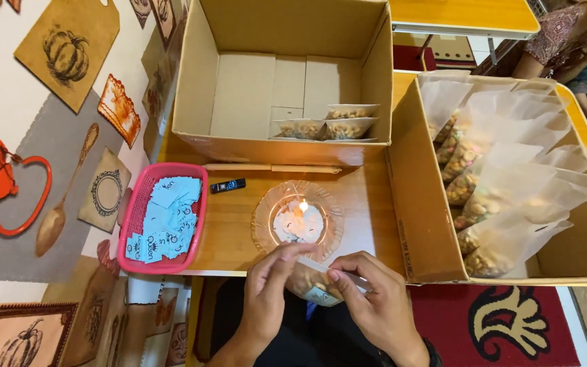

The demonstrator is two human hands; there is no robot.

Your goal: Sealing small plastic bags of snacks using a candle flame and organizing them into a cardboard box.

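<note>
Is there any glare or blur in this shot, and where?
Head view: a small bright flame blooms white on the clear glass plate; the translucent snack bags in the right cardboard box look washed out; both hands are slightly soft; edges bend a little.

Overall light: bright, warm, even; colours read yellowish.
Local source: 1 small candle flame [303, 204] burns on the glass plate [263, 219], a blown-out white spot with a faint glow on the wax around it.
Shadows: soft. Inner left wall of the open cardboard box [202, 75] sits in shade; dark strip under the wooden table [368, 204] edge, near the person's lap.
Glare: mild sheen on the clear bags [511, 183] at right; pale tops close to washed out.
Focus: centre fairly sharp; left hand [266, 292] and right hand [371, 299] slightly soft.
Edge distortion: wide-angle bowing, box walls lean outward, corners stretched.
</note>
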